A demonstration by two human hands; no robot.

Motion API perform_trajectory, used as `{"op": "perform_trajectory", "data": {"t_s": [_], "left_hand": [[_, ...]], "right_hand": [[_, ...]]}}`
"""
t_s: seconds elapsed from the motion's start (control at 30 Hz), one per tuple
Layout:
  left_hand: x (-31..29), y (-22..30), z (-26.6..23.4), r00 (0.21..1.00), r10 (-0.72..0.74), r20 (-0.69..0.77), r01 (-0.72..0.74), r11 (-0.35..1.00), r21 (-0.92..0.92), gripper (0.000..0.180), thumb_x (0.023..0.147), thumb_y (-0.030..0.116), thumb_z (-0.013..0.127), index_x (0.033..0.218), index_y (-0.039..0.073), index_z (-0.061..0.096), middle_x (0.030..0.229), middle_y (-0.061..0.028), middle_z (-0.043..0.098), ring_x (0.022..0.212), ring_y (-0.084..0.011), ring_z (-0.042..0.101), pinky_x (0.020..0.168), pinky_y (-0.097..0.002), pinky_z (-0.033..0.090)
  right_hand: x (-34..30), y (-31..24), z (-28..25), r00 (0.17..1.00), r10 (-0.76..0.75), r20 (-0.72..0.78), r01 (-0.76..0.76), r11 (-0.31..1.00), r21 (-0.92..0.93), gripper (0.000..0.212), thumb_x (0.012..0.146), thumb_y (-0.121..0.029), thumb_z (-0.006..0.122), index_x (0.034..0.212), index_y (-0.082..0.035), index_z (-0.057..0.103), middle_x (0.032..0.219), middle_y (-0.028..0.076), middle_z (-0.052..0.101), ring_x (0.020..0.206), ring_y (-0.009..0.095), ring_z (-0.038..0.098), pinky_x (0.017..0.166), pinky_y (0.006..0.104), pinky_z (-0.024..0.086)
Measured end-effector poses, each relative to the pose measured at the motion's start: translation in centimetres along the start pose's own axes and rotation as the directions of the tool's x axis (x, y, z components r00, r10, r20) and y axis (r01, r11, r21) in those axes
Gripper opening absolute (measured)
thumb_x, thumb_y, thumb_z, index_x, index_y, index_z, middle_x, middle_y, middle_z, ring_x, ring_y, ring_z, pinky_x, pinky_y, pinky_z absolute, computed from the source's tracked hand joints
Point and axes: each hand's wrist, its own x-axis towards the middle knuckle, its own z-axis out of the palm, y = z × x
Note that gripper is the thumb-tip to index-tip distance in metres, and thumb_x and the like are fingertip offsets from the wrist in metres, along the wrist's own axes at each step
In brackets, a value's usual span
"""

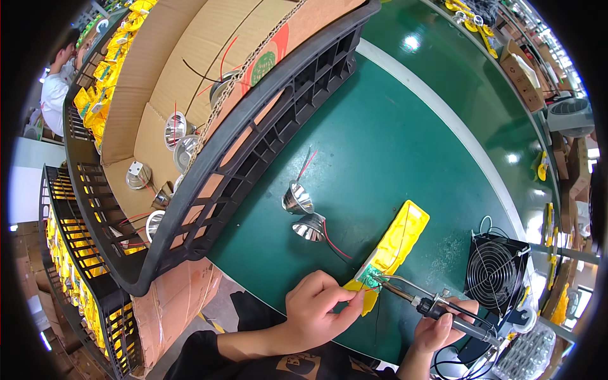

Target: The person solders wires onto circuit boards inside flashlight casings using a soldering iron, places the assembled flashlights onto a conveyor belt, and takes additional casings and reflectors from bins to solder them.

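Observation:
My right hand (438, 329) is closed around the dark handle of a soldering iron (433, 308). A thin metal feed tube runs along its shaft, and its tip meets a small green circuit board (370, 277). This board sits at the near end of a long yellow plastic housing (400, 237), which lies slanted on the table. Thumb and forefinger of my left hand (320, 305) are pinched together beside the board, on a thin black wire. Beyond the housing lie two silvery reflector cups, one (297, 199) with red and dark wires, the other (308, 227) with a red wire.
To the left, a black plastic crate (278, 133) holds a cardboard box (149, 120) with more wired reflector cups. Crates of yellow housings (69, 253) stand farther left. A black fan (492, 271) is right of the iron on the green table (405, 139). Another person (56, 92) sits far left.

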Motion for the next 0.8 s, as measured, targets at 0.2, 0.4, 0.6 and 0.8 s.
{"op": "perform_trajectory", "data": {"t_s": [0.2,0.4,0.6,0.8], "left_hand": [[-0.02,-0.14,-0.01,1.000,0.000,0.021,0.000,1.000,0.009,0.016,0.057,-0.001,0.070,0.064,0.005,0.056,0.056,-0.0010,0.043,0.040,-0.0060,0.035,0.034,-0.0187,0.024],[-0.05,-0.27,-0.02,1.000,0.002,0.024,-0.002,1.000,0.006,0.016,0.057,0.000,0.070,0.063,0.004,0.056,0.056,-0.0009,0.043,0.040,-0.0059,0.035,0.034,-0.0190,0.024],[-0.04,-0.23,0.02,1.000,0.003,0.010,-0.003,1.000,0.009,0.016,0.057,0.000,0.070,0.064,0.004,0.056,0.056,-0.0010,0.043,0.040,-0.0061,0.035,0.033,-0.0191,0.024],[-0.02,-0.28,-0.06,1.000,0.004,0.028,-0.004,1.000,0.000,0.016,0.058,-0.001,0.070,0.064,0.004,0.056,0.056,-0.0013,0.043,0.040,-0.0064,0.035,0.033,-0.0192,0.024]], "right_hand": [[-0.11,0.02,-0.36,0.997,0.027,0.071,-0.025,1.000,-0.017,0.034,0.072,-0.027,0.057,0.073,-0.002,0.035,0.067,0.004,0.035,0.052,0.010,0.038,0.046,0.0213,0.032],[-0.35,0.29,-0.48,0.992,0.028,0.126,-0.031,0.999,0.025,0.027,0.073,-0.020,0.053,0.075,-0.002,0.034,0.072,0.003,0.030,0.057,0.009,0.034,0.050,0.0207,0.029],[-0.42,0.30,-0.50,0.988,0.043,0.148,-0.048,0.998,0.030,0.027,0.074,-0.020,0.054,0.076,-0.002,0.034,0.072,0.003,0.031,0.057,0.009,0.035,0.049,0.0206,0.030],[-0.39,0.38,-0.33,0.987,0.024,0.157,-0.029,0.999,0.027,0.027,0.074,-0.020,0.053,0.076,-0.001,0.034,0.073,0.004,0.032,0.056,0.009,0.035,0.047,0.0203,0.030]]}}
